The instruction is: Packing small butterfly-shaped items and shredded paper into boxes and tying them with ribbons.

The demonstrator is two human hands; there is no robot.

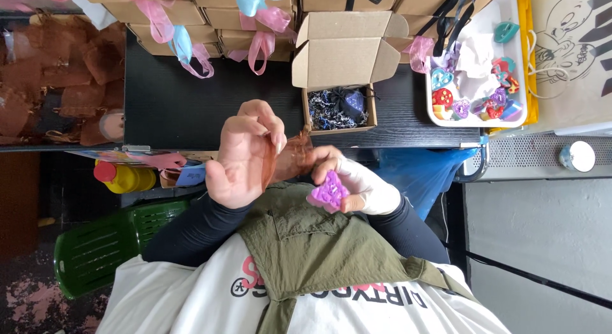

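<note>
My left hand (245, 156) is raised in front of my chest and pinches a sheer brown pouch (294, 156) between thumb and fingers. My right hand (354, 181), with a white wrap over its back and wrist, holds a purple butterfly-shaped piece (328, 191) just below the pouch and touches the pouch's lower edge with its fingertips. Beyond both hands, on the black table (191, 104), an open cardboard box (344, 59) holds dark shredded paper and a dark pouch with a purple piece inside (352, 103).
A white tray (519, 85) of several colourful shaped pieces sits at the table's right end. Closed cardboard boxes tied with pink and blue ribbons (185, 21) line the far edge. Brown pouches (57, 72) lie at left. A yellow bottle (124, 178), green chair (95, 244) and blue bag (421, 174) stand below the table.
</note>
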